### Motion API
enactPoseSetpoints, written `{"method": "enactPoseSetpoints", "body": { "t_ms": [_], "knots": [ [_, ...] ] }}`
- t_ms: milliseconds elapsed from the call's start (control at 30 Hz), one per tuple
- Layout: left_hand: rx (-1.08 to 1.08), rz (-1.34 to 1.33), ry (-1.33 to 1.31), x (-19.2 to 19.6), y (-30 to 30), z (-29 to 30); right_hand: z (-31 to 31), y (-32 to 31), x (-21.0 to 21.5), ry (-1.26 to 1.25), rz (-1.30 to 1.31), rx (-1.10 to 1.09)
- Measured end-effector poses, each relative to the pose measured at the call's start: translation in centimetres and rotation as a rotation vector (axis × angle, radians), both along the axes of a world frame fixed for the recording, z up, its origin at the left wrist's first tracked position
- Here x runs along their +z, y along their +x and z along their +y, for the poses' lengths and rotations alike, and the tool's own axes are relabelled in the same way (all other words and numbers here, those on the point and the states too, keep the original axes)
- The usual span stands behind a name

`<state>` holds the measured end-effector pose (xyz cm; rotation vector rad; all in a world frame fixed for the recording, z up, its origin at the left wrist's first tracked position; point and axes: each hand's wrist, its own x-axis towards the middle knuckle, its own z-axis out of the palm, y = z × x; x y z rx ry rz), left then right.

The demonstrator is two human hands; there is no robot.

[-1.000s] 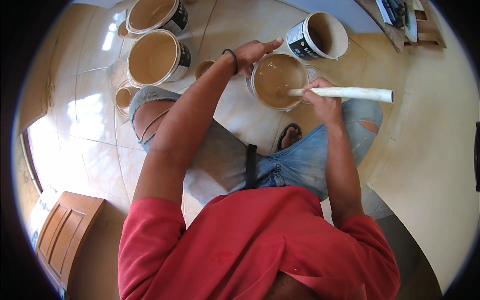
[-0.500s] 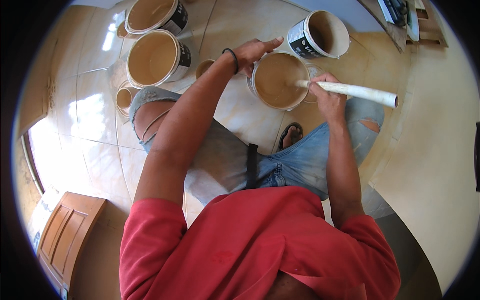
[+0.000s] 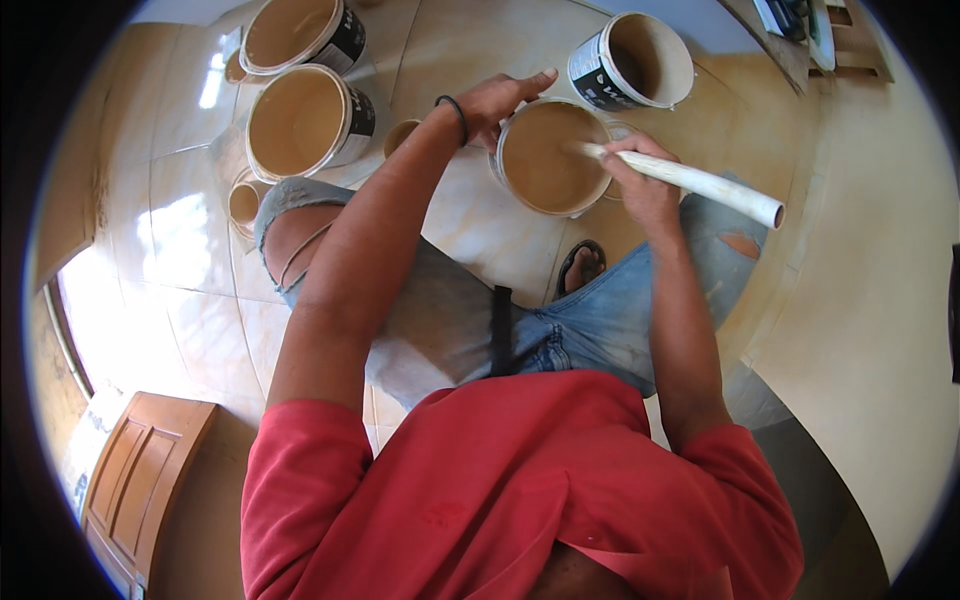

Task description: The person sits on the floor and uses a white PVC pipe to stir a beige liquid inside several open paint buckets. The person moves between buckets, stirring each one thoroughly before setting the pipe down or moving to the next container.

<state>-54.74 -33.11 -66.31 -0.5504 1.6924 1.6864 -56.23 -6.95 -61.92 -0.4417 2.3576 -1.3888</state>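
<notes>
A tub of tan liquid [image 3: 553,165] stands on the floor in front of my knees. My left hand [image 3: 497,103] grips its far-left edge, thumb stretched along the rim and the other fingers partly hidden against the side. My right hand [image 3: 643,178] is closed round a hollow white pipe [image 3: 715,187]. The pipe slants down into the tub, and its lower end is hidden in the liquid. Its open end sticks out past my right hand, above my right knee.
Two tubs of tan liquid, one nearer [image 3: 297,122] and one farther [image 3: 290,35], stand at the left. Another tub [image 3: 645,62] with darker contents sits beyond my right hand. Small cups [image 3: 244,203] stand near them. A wooden panel [image 3: 140,480] is at lower left.
My right hand has shifted a little left and away from me, and the pipe's dipped end with it. The pipe's open end sits slightly lower. My left hand keeps its place on the tub.
</notes>
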Motion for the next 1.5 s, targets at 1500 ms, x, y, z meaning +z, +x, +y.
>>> {"method": "enactPoseSetpoints", "body": {
  "t_ms": [1500],
  "knots": [
    [0.033, 0.037, -0.036, 1.3, 0.5, 0.4, -0.6, 0.7, -0.2, 0.001, -0.061, 0.107]
  ]
}}
